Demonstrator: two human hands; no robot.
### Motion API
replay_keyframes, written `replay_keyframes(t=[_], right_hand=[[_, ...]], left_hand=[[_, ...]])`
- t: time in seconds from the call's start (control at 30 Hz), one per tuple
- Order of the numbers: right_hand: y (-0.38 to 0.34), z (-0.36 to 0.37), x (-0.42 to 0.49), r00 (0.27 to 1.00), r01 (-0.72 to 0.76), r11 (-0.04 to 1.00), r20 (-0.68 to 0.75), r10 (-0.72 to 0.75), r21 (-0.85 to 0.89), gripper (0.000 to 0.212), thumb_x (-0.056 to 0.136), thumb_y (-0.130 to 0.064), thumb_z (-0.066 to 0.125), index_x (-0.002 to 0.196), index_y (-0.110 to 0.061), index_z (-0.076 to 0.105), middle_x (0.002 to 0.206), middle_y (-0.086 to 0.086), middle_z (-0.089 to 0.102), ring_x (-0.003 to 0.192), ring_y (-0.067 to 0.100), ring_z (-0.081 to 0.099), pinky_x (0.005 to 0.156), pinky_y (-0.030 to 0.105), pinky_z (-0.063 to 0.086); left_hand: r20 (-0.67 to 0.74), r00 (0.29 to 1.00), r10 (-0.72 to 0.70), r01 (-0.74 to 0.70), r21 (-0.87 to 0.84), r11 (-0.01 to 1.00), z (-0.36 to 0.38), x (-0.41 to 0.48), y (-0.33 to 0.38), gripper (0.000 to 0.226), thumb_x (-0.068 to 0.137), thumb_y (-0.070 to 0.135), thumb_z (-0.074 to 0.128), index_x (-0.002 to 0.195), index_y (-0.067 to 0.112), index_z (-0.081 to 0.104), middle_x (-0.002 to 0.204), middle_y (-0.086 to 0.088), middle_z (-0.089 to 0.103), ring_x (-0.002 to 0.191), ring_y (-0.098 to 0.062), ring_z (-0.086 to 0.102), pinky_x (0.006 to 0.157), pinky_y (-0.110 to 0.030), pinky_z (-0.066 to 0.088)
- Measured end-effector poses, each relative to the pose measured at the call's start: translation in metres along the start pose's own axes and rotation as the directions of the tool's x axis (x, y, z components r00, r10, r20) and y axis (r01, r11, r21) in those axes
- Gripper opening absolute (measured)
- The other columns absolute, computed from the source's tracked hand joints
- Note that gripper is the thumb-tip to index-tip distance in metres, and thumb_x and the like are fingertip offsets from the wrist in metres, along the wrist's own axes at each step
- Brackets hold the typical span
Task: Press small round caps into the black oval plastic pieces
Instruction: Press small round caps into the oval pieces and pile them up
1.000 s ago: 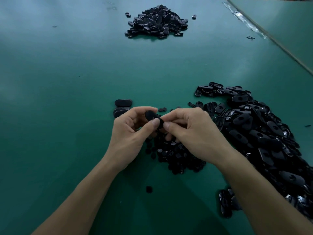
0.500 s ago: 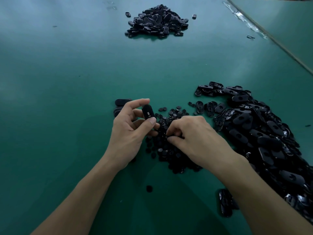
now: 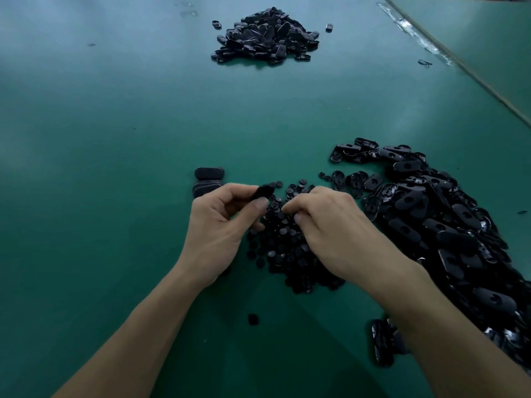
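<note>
My left hand (image 3: pixel 221 225) pinches a blurred black oval piece (image 3: pixel 262 191) between thumb and fingers, just above the heap of small round caps (image 3: pixel 287 248). My right hand (image 3: pixel 330 225) lies on that heap with its fingers curled down into the caps; whether a cap sits between the fingertips is hidden. A big pile of black oval pieces (image 3: pixel 436 225) spreads to the right of my right hand.
A short stack of oval pieces (image 3: pixel 208 179) lies just left of my left hand. A second pile of ovals (image 3: pixel 265 35) sits far back on the green table (image 3: pixel 115 139). One loose cap (image 3: pixel 253 319) and two ovals (image 3: pixel 382 340) lie near my forearms.
My right hand left the oval and dropped onto the cap heap, fingers digging in. My left hand kept the oval and turned it, so it now blurs.
</note>
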State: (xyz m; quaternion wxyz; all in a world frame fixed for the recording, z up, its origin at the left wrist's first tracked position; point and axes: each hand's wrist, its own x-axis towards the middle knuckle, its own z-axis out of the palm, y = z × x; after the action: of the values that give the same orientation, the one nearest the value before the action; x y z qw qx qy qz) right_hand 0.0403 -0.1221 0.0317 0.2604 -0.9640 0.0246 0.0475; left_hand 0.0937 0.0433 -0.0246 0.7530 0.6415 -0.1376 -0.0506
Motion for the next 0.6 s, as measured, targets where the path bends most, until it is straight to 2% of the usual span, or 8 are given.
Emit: replay_keyframes(t=[0.17, 0.27, 0.33, 0.43, 0.5, 0.6], right_hand=[[-0.0004, -0.0042, 0.0002, 0.998, 0.025, 0.997, -0.053, -0.021, 0.068, 0.023, 0.103, -0.019, 0.048, 0.103, -0.029, 0.069, 0.101, -0.005, 0.058, 0.099, 0.014, 0.055, 0.09, 0.033, 0.046], [-0.0012, -0.0065, 0.0008, 0.996, 0.041, 0.991, -0.086, -0.03, 0.128, 0.021, 0.102, -0.018, 0.052, 0.103, -0.027, 0.071, 0.098, -0.005, 0.065, 0.095, 0.013, 0.06, 0.087, 0.036, 0.051], [-0.0017, -0.0067, 0.0007, 0.993, 0.054, 0.983, -0.117, -0.034, 0.173, 0.02, 0.101, -0.017, 0.055, 0.103, -0.025, 0.072, 0.092, -0.007, 0.068, 0.088, 0.008, 0.064, 0.083, 0.033, 0.053], [-0.0034, -0.0057, 0.0007, 0.981, 0.093, 0.978, -0.186, -0.058, 0.186, 0.012, 0.097, -0.014, 0.061, 0.101, -0.021, 0.07, 0.079, -0.011, 0.068, 0.077, 0.003, 0.06, 0.073, 0.017, 0.048], [-0.0046, -0.0055, 0.0009, 0.974, 0.106, 0.97, -0.221, -0.057, 0.218, 0.006, 0.094, -0.014, 0.064, 0.096, -0.02, 0.065, 0.073, -0.007, 0.068, 0.072, 0.006, 0.06, 0.068, 0.018, 0.046], [-0.006, -0.006, 0.0012, 0.963, 0.129, 0.965, -0.26, -0.068, 0.227, 0.008, 0.09, -0.014, 0.068, 0.087, -0.019, 0.064, 0.069, -0.008, 0.065, 0.069, 0.006, 0.06, 0.063, 0.018, 0.047]], left_hand=[[-0.005, 1.0, -0.017, 0.017, -0.019, 1.0, 0.0026, -0.0014, 0.0002, 0.014, 0.087, 0.015, 0.068, 0.099, 0.02, 0.074, 0.077, 0.005, 0.074, 0.07, -0.008, 0.069, 0.06, -0.022, 0.057], [-0.034, 0.999, -0.031, 0.03, -0.032, 0.999, 0.0028, -0.0006, -0.0007, 0.015, 0.088, 0.014, 0.066, 0.101, 0.017, 0.074, 0.086, 0.0, 0.075, 0.08, -0.014, 0.074, 0.064, -0.023, 0.059], [-0.035, 0.998, -0.046, 0.045, -0.044, 0.998, 0.0025, -0.0001, -0.0008, 0.016, 0.087, 0.014, 0.066, 0.101, 0.017, 0.074, 0.088, -0.001, 0.075, 0.083, -0.016, 0.075, 0.065, -0.024, 0.06], [-0.038, 0.997, -0.062, 0.059, -0.079, 0.995, 0.002, -0.0001, -0.0007, 0.021, 0.084, 0.011, 0.069, 0.104, 0.017, 0.071, 0.088, -0.007, 0.07, 0.082, -0.017, 0.074, 0.066, -0.025, 0.06], [-0.044, 0.997, -0.061, 0.058, -0.07, 0.996, 0.0007, -0.0002, -0.0009, 0.026, 0.082, 0.008, 0.072, 0.106, 0.017, 0.069, 0.089, -0.012, 0.065, 0.08, -0.019, 0.074, 0.065, -0.026, 0.059], [-0.03, 0.998, -0.049, 0.048, -0.035, 0.998, -0.0008, -0.0003, -0.0019, 0.023, 0.085, -0.001, 0.072, 0.101, 0.014, 0.066, 0.082, -0.003, 0.068, 0.078, -0.019, 0.074, 0.063, -0.026, 0.059]])
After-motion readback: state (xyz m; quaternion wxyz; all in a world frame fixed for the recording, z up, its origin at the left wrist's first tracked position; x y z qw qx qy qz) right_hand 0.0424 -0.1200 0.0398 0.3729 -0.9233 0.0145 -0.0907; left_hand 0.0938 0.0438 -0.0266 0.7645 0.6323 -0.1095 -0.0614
